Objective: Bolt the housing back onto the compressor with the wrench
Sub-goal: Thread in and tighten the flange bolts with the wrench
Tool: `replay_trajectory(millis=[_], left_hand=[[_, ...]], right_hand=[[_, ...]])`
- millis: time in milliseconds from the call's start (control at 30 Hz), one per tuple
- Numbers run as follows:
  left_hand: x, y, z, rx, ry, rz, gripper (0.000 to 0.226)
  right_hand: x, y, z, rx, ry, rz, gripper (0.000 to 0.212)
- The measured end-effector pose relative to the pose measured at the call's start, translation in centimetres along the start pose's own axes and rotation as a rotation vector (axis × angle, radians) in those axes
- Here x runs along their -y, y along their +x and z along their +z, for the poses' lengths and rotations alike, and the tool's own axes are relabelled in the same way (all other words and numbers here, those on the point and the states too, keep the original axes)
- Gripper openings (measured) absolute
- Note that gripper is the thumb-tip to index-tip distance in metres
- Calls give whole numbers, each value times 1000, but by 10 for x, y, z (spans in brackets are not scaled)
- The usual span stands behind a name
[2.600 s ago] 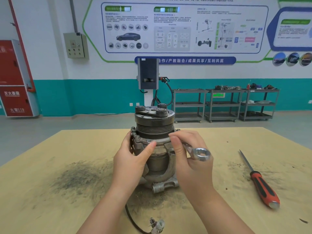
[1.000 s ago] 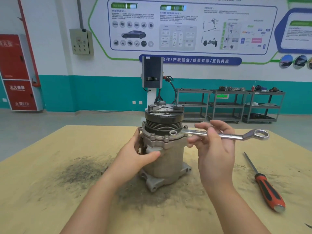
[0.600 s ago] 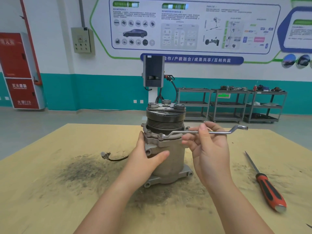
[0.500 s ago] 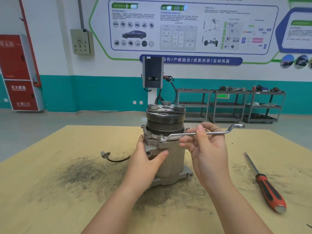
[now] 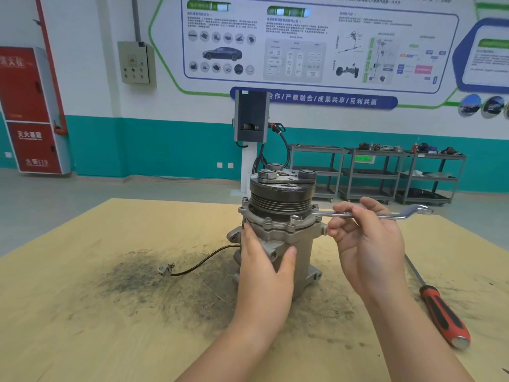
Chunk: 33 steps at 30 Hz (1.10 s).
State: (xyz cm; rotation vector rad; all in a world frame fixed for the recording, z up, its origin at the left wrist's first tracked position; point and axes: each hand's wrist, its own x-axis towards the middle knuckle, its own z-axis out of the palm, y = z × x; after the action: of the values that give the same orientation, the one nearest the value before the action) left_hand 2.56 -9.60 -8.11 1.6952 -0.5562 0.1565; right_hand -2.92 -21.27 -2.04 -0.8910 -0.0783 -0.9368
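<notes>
The grey metal compressor (image 5: 298,257) stands upright on the wooden table (image 5: 82,312), with a dark ribbed pulley (image 5: 281,198) on top and a bolted housing flange (image 5: 278,227) below it. My left hand (image 5: 265,267) wraps around the compressor body from the front left. My right hand (image 5: 366,244) pinches the shaft of a silver ring wrench (image 5: 385,215). The wrench lies level, its near ring seated on a flange bolt (image 5: 295,219) at the front right, its far ring pointing right.
A red-handled screwdriver (image 5: 440,312) lies on the table to the right of my right arm. A thin black cable with a connector (image 5: 166,270) trails left from the compressor over a dark grime patch. Shelving carts and a charging post stand far behind.
The compressor has been turned, so its cable now trails to the left. The wrench ring went from hovering near the flange to sitting on a front-right bolt, and the handle has swung slightly.
</notes>
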Motion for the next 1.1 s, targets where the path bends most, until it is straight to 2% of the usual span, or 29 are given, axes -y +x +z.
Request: replay_trajectory(millis=[300,400,533,733,800,967,1100], left_hand=[[-2,1,-2,-43,43,18,71],[-2,0,-2,-30,50,15,70],[-2,0,-2,-14,67,4,70],[-1,1,-3,-19,55,-14,67],[-1,2,-6,-9,35,-26,65],[6,16,-23,61,-55,-30,53],[17,41,-59,232,-194,-36,54]], right_hand=[[-3,3,-2,25,-76,-4,17],[-11,-4,-2,3,-220,-158,9],[-24,-19,1,-19,-308,-407,11],[-31,-37,11,101,-494,-759,23],[-25,-33,12,78,-424,-730,16],[1,-4,-7,-186,-174,-391,10],[0,8,-16,-208,-143,-231,12]])
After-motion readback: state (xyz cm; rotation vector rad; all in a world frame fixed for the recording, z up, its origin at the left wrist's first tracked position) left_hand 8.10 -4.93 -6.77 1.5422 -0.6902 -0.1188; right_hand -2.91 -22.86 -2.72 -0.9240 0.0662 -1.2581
